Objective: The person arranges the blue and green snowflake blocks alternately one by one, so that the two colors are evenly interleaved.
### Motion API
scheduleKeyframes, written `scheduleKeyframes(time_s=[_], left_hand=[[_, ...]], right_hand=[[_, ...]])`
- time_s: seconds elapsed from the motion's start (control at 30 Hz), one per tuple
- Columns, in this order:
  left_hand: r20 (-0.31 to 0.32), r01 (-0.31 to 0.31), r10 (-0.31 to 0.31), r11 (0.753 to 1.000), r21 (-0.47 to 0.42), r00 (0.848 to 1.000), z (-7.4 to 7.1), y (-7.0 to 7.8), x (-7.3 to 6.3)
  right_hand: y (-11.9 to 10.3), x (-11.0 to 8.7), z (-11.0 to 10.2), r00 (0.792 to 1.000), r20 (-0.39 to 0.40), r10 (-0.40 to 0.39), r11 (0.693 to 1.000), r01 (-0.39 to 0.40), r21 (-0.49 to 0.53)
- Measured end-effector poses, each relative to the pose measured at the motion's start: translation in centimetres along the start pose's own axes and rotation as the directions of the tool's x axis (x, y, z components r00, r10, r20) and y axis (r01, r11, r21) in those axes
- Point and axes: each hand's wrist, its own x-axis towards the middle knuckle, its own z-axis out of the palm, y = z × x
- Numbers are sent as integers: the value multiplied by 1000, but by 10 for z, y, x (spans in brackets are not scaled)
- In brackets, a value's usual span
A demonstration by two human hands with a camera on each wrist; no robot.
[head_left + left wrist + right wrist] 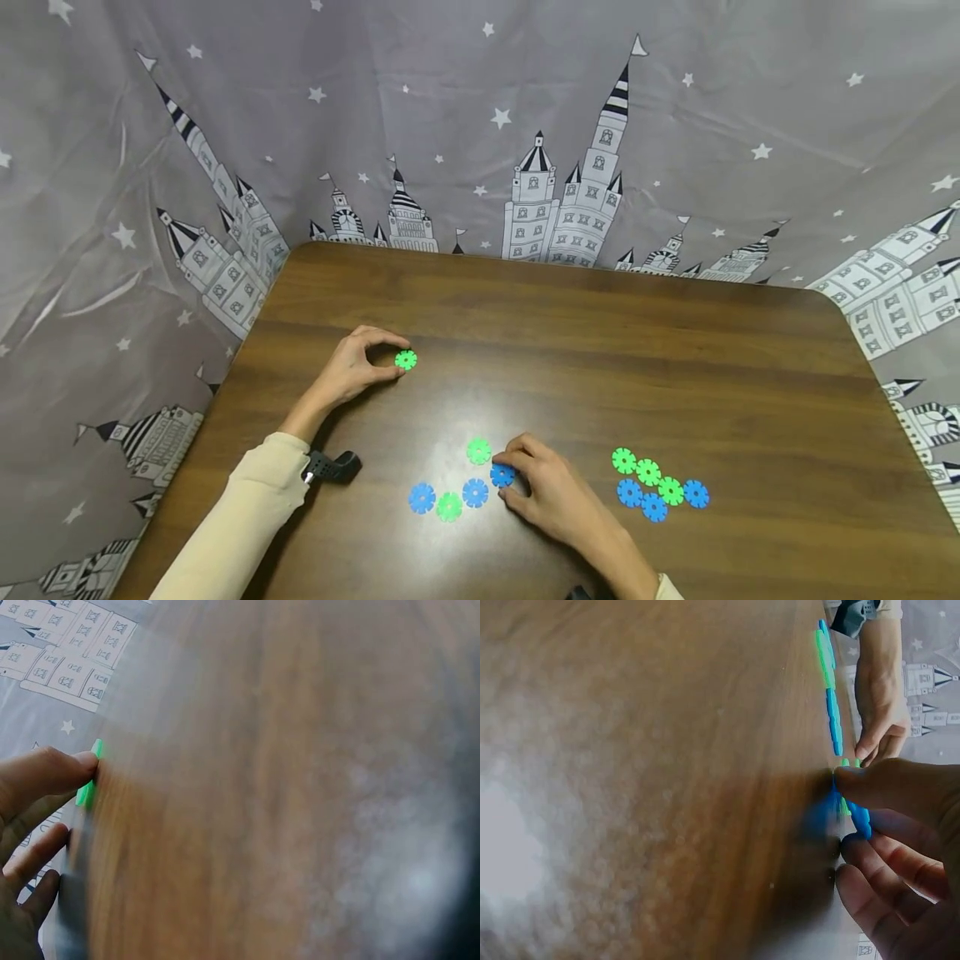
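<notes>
The left hand (356,358), arm extended forward, pinches a green disc (407,362); the right hand (551,492), angled leftward, pinches a blue disc (502,477).

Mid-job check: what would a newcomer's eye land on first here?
Probably the bright green disc the left hand pinches, at the left of the brown table. Lower, near the middle, the right hand pinches a blue disc. Behind the table, castles stand out on the grey cloth.

Left hand (351,367) pinching, arm (251,500) outstretched, right hand (553,493) pinching, closer in
</notes>
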Motion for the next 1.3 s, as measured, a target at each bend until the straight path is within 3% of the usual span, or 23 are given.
scheduleKeyframes(time_s=[0.23,0.47,0.73,1.07,1.3], left_hand=[[-4,-9,9,1000,-1,1000,0,0,0],[4,28,-28,1000,-3,1000,0,1,-4],[-8,6,-6,1000,20,1000,-1,1,-3],[-4,31,-31,999,6,999,-2,1,-2],[-6,44,-44,999,6,999,-1,0,-1]], right_hand=[[-3,1,0,998,28,50,998,-51,26],[-4,-1,-2,996,57,74,996,-76,44],[-4,0,-7,993,88,78,994,-85,75],[-4,3,-14,992,92,87,994,-93,65],[-2,4,-15,994,37,104,993,-106,51]])
